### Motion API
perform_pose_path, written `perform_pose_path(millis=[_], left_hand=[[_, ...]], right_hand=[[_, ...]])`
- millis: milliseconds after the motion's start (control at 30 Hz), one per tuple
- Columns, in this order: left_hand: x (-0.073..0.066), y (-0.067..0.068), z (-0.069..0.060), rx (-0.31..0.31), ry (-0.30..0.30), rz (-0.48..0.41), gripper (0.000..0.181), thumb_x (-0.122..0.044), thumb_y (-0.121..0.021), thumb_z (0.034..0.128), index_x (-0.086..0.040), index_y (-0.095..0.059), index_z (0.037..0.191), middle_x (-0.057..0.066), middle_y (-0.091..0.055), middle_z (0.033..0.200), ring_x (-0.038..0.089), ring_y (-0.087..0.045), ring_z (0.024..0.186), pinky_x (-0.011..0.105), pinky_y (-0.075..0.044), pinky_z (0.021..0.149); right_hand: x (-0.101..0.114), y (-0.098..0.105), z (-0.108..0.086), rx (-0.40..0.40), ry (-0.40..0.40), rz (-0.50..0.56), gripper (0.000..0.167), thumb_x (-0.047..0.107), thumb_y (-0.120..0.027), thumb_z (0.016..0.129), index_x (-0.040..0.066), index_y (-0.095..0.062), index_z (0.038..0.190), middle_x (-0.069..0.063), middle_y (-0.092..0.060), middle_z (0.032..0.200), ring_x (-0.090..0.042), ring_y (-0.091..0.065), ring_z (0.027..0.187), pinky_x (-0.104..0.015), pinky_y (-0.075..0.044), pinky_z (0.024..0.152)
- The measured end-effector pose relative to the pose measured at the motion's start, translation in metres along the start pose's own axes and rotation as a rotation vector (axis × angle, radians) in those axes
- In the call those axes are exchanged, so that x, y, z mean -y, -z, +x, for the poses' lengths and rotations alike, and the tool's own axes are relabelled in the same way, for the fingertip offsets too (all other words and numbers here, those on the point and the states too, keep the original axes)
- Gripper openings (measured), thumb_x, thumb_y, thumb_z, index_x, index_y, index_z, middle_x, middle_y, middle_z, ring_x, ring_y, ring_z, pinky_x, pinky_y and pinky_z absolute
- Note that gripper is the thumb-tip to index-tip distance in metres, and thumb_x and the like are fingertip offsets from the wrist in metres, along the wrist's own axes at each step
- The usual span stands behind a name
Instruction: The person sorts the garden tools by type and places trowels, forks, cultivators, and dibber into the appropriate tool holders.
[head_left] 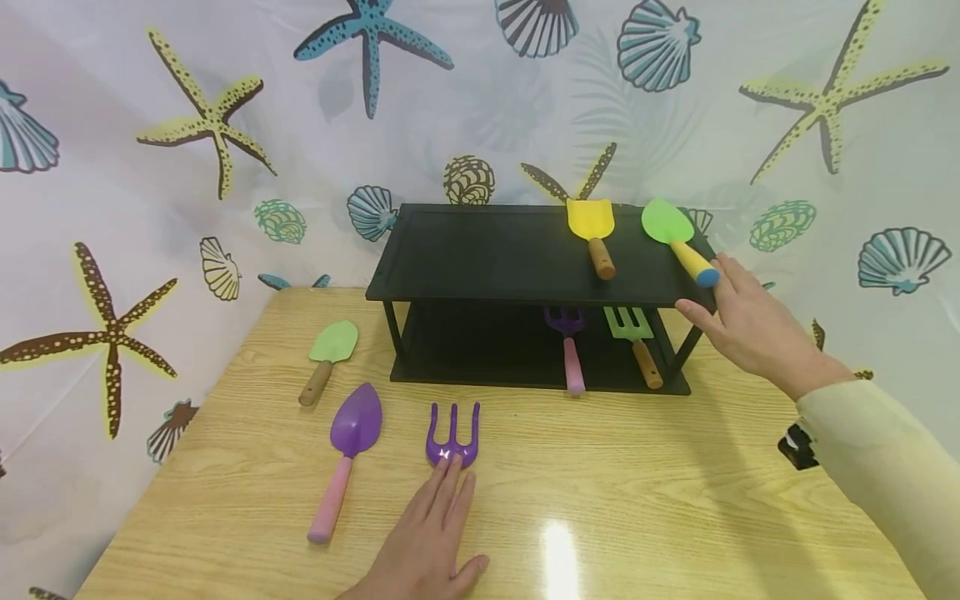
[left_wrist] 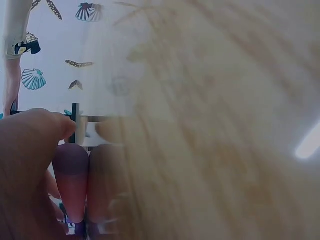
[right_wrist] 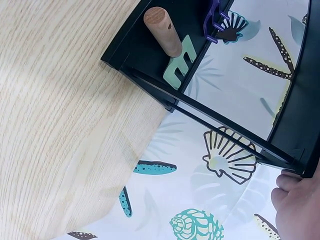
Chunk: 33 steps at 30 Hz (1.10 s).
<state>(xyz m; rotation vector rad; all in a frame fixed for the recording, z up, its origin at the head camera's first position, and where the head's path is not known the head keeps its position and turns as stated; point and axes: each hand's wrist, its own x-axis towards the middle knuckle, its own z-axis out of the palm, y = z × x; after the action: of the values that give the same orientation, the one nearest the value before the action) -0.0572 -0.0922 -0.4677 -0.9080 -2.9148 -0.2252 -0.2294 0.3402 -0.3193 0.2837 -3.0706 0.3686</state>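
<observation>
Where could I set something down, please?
Bare: upper shelf, left of the yellow shovel; lower shelf, where visible, left of its purple fork; table, between sleeve and left grip. Crowded: table's left, by the purple trowel; upper shelf's right, by the right grip.

You wear a long sleeve (head_left: 873, 454) on your right arm, pale cream with a slight greenish-yellow cast, plain and smooth. Its cuff (head_left: 828, 396) ends at the wrist, leaving your right grip (head_left: 765, 329) bare. Beside it sits a small, blocky black device (head_left: 802, 454) with a whitish patch; it is probably your wrist camera, though too small to make out properly. Your left grip (head_left: 420, 542) is bare as well.
</observation>
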Motion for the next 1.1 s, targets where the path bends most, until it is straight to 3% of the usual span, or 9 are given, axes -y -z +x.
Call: perform_pose_path(millis=[67,300,433,567,667,767,900,1000,1100], left_hand=[[-0.001,-0.001,-0.001,0.017,0.007,0.008,0.087,-0.056,-0.053,0.0941,0.004,-0.029,0.152,0.027,-0.023,0.161,0.040,-0.027,0.149,0.045,-0.040,0.115],[-0.001,-0.007,-0.002,-0.044,-0.022,0.110,0.081,-0.048,-0.057,0.0935,0.010,-0.038,0.145,0.031,-0.030,0.156,0.041,-0.034,0.145,0.041,-0.039,0.117],[0.000,-0.011,-0.003,-0.100,-0.050,0.135,0.075,-0.034,-0.062,0.0896,0.015,-0.040,0.141,0.034,-0.034,0.153,0.042,-0.036,0.144,0.039,-0.026,0.123],[0.000,-0.011,-0.003,-0.120,-0.074,0.100,0.071,-0.017,-0.063,0.0824,0.021,-0.040,0.137,0.040,-0.030,0.150,0.049,-0.035,0.142,0.035,-0.004,0.124],[-0.001,-0.011,-0.003,-0.102,-0.077,0.012,0.072,-0.005,-0.061,0.0772,0.025,-0.035,0.137,0.045,-0.024,0.149,0.055,-0.030,0.141,0.029,0.013,0.118],[-0.001,-0.010,-0.003,-0.087,-0.066,-0.059,0.071,0.002,-0.059,0.0754,0.027,-0.032,0.137,0.048,-0.021,0.148,0.059,-0.027,0.140,0.028,0.018,0.116],[-0.003,-0.008,-0.003,-0.076,-0.038,-0.110,0.068,0.006,-0.055,0.0770,0.027,-0.031,0.137,0.048,-0.020,0.149,0.059,-0.026,0.141,0.041,-0.007,0.119],[-0.003,-0.006,-0.003,-0.102,-0.044,-0.082,0.065,0.008,-0.053,0.0776,0.027,-0.034,0.136,0.048,-0.025,0.147,0.058,-0.031,0.139,0.052,-0.029,0.113],[-0.002,-0.002,-0.003,-0.126,-0.056,-0.041,0.061,0.009,-0.051,0.0781,0.026,-0.037,0.135,0.047,-0.030,0.145,0.056,-0.037,0.136,0.053,-0.039,0.110]], right_hand=[[0.000,0.000,0.000,0.001,0.001,-0.001,0.094,0.062,-0.030,0.102,-0.009,0.002,0.154,-0.030,0.007,0.163,-0.052,-0.003,0.149,-0.068,-0.015,0.118],[0.000,0.000,0.000,-0.014,0.008,0.006,0.093,0.062,-0.030,0.102,-0.009,0.001,0.154,-0.030,0.006,0.163,-0.052,-0.004,0.149,-0.068,-0.015,0.118],[0.000,0.000,-0.001,-0.020,0.008,0.011,0.093,0.062,-0.031,0.102,-0.008,0.000,0.155,-0.030,0.006,0.163,-0.052,-0.004,0.149,-0.068,-0.015,0.117],[0.000,0.001,-0.001,-0.016,0.003,0.008,0.094,0.062,-0.031,0.101,-0.009,0.000,0.154,-0.030,0.006,0.163,-0.052,-0.005,0.149,-0.069,-0.016,0.116],[0.000,0.000,0.000,-0.013,-0.003,0.005,0.094,0.063,-0.030,0.101,-0.009,0.000,0.154,-0.030,0.005,0.163,-0.053,-0.006,0.149,-0.069,-0.017,0.116],[0.000,0.000,0.000,-0.012,-0.006,0.005,0.095,0.063,-0.030,0.101,-0.008,0.001,0.155,-0.030,0.005,0.163,-0.053,-0.006,0.149,-0.069,-0.017,0.116],[0.000,0.000,0.000,-0.010,-0.007,0.011,0.095,0.063,-0.030,0.101,-0.007,0.003,0.155,-0.030,0.006,0.163,-0.053,-0.006,0.149,-0.069,-0.017,0.116],[0.001,0.000,0.000,-0.005,-0.009,0.011,0.095,0.064,-0.030,0.101,-0.007,0.004,0.155,-0.030,0.007,0.163,-0.053,-0.005,0.149,-0.069,-0.017,0.116],[0.001,0.000,0.000,-0.002,-0.012,0.007,0.095,0.064,-0.030,0.101,-0.006,0.004,0.155,-0.029,0.007,0.163,-0.053,-0.005,0.149,-0.070,-0.017,0.115]])
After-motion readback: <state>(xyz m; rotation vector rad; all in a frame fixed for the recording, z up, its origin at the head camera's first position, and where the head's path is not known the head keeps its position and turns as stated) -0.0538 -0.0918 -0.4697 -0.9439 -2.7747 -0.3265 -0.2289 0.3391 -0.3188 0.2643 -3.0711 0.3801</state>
